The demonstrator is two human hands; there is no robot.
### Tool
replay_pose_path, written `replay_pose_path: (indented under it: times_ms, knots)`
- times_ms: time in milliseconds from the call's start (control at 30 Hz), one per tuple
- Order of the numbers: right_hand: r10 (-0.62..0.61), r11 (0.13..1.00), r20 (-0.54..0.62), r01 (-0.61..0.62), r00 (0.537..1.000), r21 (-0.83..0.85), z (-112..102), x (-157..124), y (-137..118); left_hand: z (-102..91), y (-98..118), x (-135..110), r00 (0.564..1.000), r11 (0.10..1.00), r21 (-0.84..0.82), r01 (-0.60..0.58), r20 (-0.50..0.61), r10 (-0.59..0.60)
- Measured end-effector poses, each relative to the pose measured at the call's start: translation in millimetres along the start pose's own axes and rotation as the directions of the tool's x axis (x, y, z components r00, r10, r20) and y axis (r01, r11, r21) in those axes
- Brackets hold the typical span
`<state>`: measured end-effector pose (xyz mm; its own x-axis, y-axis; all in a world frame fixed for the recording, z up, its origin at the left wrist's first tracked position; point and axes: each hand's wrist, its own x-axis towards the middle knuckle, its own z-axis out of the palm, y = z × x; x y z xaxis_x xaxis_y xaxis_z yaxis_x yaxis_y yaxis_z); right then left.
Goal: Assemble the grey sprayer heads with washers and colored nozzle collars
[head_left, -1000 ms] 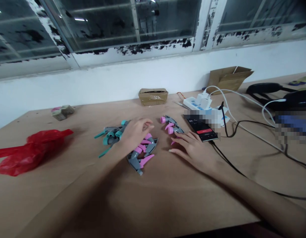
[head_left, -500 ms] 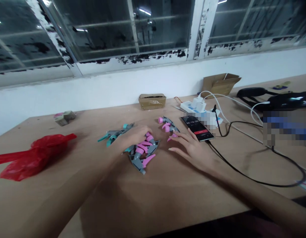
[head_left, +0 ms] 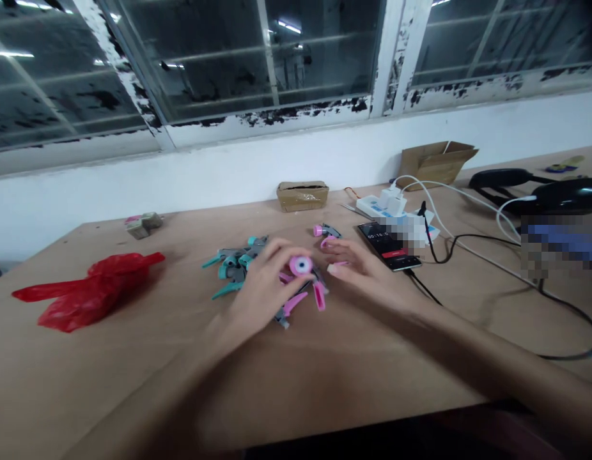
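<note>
My left hand (head_left: 272, 275) is closed round a pink-and-grey trigger spray head (head_left: 302, 264), its pink collar opening facing me and its pink trigger (head_left: 319, 296) hanging down. Beneath it lie other pink-and-grey spray heads, partly hidden by my hand. To the left of that hand is a heap of teal-and-grey spray heads (head_left: 231, 265). My right hand (head_left: 360, 268) is open with its fingers curved, just right of the held one. Behind its fingertips rest more pink-and-grey spray heads (head_left: 327, 230), partly covered.
A red plastic bag (head_left: 101, 287) lies on the left of the wooden table (head_left: 190, 396). A phone (head_left: 389, 246) with a running timer sits on the right, beside a white power strip (head_left: 373, 206) and cables. Cardboard boxes (head_left: 303, 195) stand by the wall.
My left hand has lifted a pink spray head off the pile and turned its collar towards me. My right hand has moved closer to it. The view has shifted slightly left.
</note>
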<state>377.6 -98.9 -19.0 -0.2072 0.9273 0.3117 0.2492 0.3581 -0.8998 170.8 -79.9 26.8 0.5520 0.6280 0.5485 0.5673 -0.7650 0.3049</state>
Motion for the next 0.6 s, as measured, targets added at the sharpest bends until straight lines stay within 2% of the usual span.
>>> replay_pose_path:
  times_ms: [67, 100, 167, 200, 300, 367, 600]
  knots:
    - [0.085, 0.969, 0.144, -0.116, 0.986, 0.219, 5, 0, -3, 9.0, 18, -17, 0.998, 0.995, -0.083, -0.052, -0.043, 0.049]
    - [0.123, 0.937, 0.233, -0.190, 0.965, 0.294, 8, -1, -4, 14.7, 24, -25, 0.997, 0.991, -0.119, -0.055, -0.052, 0.049]
    - [0.165, 0.881, 0.363, -0.303, 0.917, 0.363, 14, -5, -7, 26.8, 32, -38, 0.994, 0.983, -0.182, -0.015, -0.107, -0.005]
    - [0.172, 0.872, 0.380, -0.320, 0.909, 0.370, 17, -7, -8, 32.6, 33, -43, 0.991, 0.977, -0.212, 0.011, -0.126, -0.038]
    - [0.175, 0.902, 0.300, -0.275, 0.938, 0.332, 24, -12, -6, 45.0, 30, -52, 0.981, 0.952, -0.302, 0.049, -0.165, -0.102]
    - [0.177, 0.916, 0.260, -0.256, 0.949, 0.310, 27, -13, -1, 47.9, 27, -55, 0.985, 0.943, -0.329, 0.045, -0.145, -0.098]
    - [0.301, 0.876, 0.238, -0.367, 0.923, 0.314, 34, -17, 15, 44.5, 20, -56, 0.999, 0.934, -0.357, -0.002, -0.042, -0.014]
